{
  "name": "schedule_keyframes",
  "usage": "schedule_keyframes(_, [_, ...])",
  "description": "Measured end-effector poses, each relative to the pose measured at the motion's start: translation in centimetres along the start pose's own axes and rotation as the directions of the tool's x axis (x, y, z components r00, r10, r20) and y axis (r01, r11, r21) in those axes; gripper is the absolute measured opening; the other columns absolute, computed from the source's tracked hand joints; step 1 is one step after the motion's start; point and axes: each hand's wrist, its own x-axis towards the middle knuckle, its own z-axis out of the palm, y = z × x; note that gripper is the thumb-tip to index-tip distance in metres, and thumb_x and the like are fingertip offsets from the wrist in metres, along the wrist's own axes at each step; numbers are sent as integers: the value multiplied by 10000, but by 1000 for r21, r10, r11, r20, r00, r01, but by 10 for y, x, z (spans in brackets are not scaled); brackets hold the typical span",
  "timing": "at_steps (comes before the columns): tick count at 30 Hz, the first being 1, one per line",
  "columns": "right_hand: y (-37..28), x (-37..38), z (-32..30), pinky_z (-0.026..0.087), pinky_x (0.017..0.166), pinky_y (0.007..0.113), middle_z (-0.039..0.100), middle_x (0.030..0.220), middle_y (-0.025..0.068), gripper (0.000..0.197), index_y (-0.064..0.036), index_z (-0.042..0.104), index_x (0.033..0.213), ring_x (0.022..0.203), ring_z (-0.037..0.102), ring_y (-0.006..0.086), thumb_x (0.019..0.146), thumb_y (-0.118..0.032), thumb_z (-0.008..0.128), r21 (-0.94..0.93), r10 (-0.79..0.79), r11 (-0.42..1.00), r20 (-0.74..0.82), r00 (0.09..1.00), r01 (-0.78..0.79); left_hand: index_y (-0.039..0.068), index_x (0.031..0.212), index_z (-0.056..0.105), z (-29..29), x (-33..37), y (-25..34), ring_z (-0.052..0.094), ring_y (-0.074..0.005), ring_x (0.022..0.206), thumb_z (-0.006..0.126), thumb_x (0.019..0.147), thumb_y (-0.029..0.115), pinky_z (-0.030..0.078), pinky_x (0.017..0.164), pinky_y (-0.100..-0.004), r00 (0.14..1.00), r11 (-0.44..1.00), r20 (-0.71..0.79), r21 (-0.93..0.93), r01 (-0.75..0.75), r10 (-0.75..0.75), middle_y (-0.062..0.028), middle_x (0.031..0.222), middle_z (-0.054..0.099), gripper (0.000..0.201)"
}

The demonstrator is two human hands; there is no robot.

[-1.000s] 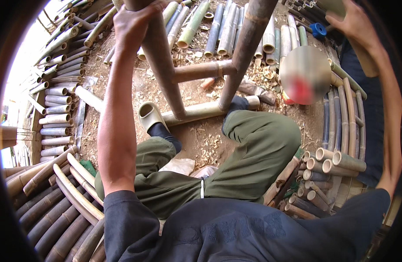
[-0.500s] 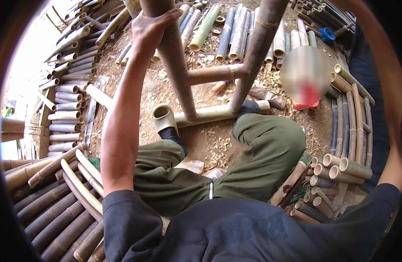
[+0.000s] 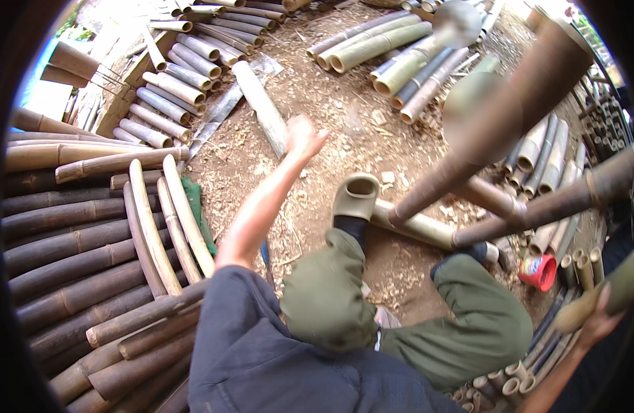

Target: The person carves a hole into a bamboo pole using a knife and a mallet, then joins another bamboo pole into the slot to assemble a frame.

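My left hand point(image 3: 306, 136) is stretched forward with fingers curled in. It looks closed, with nothing visible in it, and passes in front of a pale bamboo piece point(image 3: 256, 103) lying on the ground. At the right edge my right hand point(image 3: 595, 322) has its fingers wrapped round a greenish bamboo tube point(image 3: 570, 310), partly cut off by the view. A brown bamboo frame stands leaning before me, with two thick uprights point(image 3: 461, 162), a crosspiece point(image 3: 492, 198) and a pale bottom rail point(image 3: 421, 227). My left clog point(image 3: 356, 198) is beside the rail's near end.
Dark bamboo poles point(image 3: 69, 241) are stacked at left, with pale curved strips point(image 3: 153, 230) on top. Short cut tubes point(image 3: 162, 103) line the far left, and more tubes point(image 3: 372, 48) lie ahead. A red container point(image 3: 538, 272) is near my right foot. Shavings cover the dirt.
My left hand has let go of the frame's upright. The view has turned left, so the frame appears farther right. My right hand has come into view, holding the bamboo tube.
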Motion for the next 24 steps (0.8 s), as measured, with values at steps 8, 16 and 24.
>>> schedule_keyframes(8, [42,-315,91,364,1094,390,535,1355,188,487,61,456,1368,1214,532,264,948,-127,615,21,753,603,315,578,-797,-196,1306,362,109,26,-144,617,-343,1114,845,662,504,474,989,-434,782,742,20,-300,599,-623,-288,1171,607,1067])
schedule_keyframes(16, [25,-368,101,346,1111,387,496,1404,179,536,34,397,1426,1278,490,256,954,-126,596,64,838,456,307,452,-888,-47,1337,447,22,-41,-95,645,-353,1034,703,800,466,563,864,-492,893,-493,436,-757,429,109,-228,1153,623,786])
schedule_keyframes(24, [3,-250,117,328,1128,384,458,1454,170,589,8,338,1484,1342,449,249,961,-125,576,497,551,637,241,799,-589,-57,1362,381,-85,-99,-16,628,-365,1078,749,778,341,553,971,-443,966,-474,56,-863,173,252,-235,1168,592,797])
